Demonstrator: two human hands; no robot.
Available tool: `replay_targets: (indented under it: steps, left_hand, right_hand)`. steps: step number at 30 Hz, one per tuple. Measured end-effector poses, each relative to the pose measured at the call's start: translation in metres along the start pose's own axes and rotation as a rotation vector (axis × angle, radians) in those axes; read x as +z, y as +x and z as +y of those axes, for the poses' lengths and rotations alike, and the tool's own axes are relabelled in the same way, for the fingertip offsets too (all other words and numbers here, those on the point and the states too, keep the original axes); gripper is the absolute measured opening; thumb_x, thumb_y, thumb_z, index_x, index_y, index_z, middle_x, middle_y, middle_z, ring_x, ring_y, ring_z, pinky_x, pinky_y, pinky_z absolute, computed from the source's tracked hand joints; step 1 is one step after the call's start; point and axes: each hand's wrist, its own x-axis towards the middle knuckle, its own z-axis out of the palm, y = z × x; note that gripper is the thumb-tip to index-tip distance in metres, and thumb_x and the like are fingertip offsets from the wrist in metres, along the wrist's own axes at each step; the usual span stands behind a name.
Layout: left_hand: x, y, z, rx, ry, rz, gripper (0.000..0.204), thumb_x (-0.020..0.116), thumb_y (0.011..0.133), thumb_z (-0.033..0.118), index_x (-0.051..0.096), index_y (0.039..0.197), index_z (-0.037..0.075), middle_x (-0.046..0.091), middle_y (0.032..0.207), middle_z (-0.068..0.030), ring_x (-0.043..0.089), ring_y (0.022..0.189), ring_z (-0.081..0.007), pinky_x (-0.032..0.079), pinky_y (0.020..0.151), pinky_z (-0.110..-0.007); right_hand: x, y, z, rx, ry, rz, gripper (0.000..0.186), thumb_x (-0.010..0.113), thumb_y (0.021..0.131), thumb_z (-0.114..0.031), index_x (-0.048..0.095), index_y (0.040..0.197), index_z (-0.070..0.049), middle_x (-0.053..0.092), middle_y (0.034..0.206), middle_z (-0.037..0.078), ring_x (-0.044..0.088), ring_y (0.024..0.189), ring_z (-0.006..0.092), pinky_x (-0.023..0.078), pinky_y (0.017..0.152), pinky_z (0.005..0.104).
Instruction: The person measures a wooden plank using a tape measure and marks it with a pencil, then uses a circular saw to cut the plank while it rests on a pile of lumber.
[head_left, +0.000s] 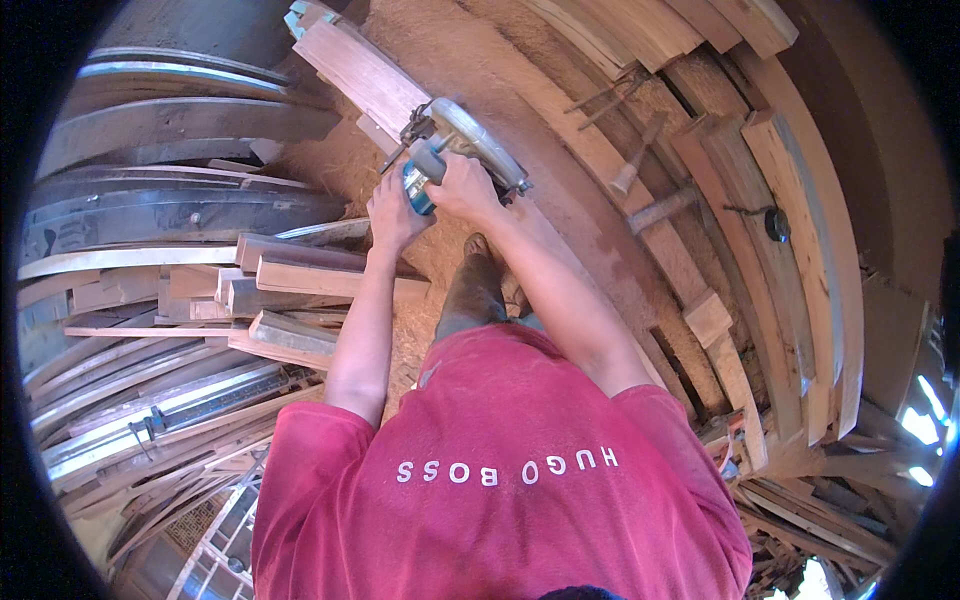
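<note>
A circular saw (470, 137) with a metal blade guard and a teal body rests on a long wooden plank (365, 72) in front of me. My right hand (462, 188) is closed on the saw near its dark handle. Beside it, my left hand (393, 208) wraps round the teal body from the left. The plank runs from the upper left under the saw and on toward the lower right. The blade is hidden by the guard, and some of my fingers are out of sight behind the saw.
Stacked boards (300, 275) and long planks crowd the left side. On the right, thick timber beams (770, 240) lie beside a mallet-like wooden piece (625, 178) and a small dark round object (776, 224). Sawdust (440, 50) covers the ground. My shoe (477, 244) is just below the saw.
</note>
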Motion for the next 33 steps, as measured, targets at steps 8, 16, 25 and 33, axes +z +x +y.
replay_targets:
  steps: [8, 16, 25, 33]
  left_hand:
    - [-0.006, 0.01, -0.006, 0.004, -0.009, 0.015, 0.112, 0.094, 0.056, 0.025, 0.04, 0.152, 0.009, 0.057, 0.139, -0.0165, 0.055, 0.127, -0.04, 0.045, 0.106, -0.054]
    - [-0.008, 0.02, -0.01, 0.024, -0.006, 0.025, 0.11, 0.093, 0.056, 0.024, 0.041, 0.151, 0.008, 0.058, 0.137, -0.0166, 0.056, 0.126, -0.0401, 0.046, 0.105, -0.054]
    - [-0.012, 0.029, -0.014, 0.034, 0.032, 0.049, 0.109, 0.093, 0.057, 0.024, 0.041, 0.151, 0.009, 0.057, 0.139, -0.0162, 0.056, 0.126, -0.0398, 0.047, 0.104, -0.054]
    - [-0.015, 0.042, -0.02, -0.023, 0.064, 0.015, 0.115, 0.096, 0.054, 0.025, 0.04, 0.153, 0.011, 0.055, 0.143, -0.0146, 0.055, 0.129, -0.0393, 0.048, 0.105, -0.054]
  right_hand:
    - [0.006, 0.01, -0.005, -0.006, -0.01, 0.009, 0.039, 0.074, 0.077, -0.03, 0.071, 0.101, 0.0, 0.072, 0.097, 0.031, 0.071, 0.095, 0.0469, 0.057, 0.088, 0.053]
    - [0.005, 0.021, -0.011, 0.006, -0.014, -0.001, 0.037, 0.074, 0.076, -0.029, 0.072, 0.099, 0.0, 0.073, 0.096, 0.031, 0.072, 0.095, 0.0471, 0.058, 0.088, 0.0532]
    - [0.007, 0.031, -0.018, 0.028, 0.007, -0.017, 0.038, 0.072, 0.075, -0.026, 0.072, 0.103, 0.001, 0.072, 0.098, 0.031, 0.071, 0.097, 0.0471, 0.057, 0.089, 0.0532]
    - [0.009, 0.041, -0.023, 0.008, 0.002, -0.005, 0.038, 0.073, 0.075, -0.025, 0.071, 0.102, 0.002, 0.072, 0.098, 0.03, 0.071, 0.097, 0.0467, 0.057, 0.089, 0.0529]
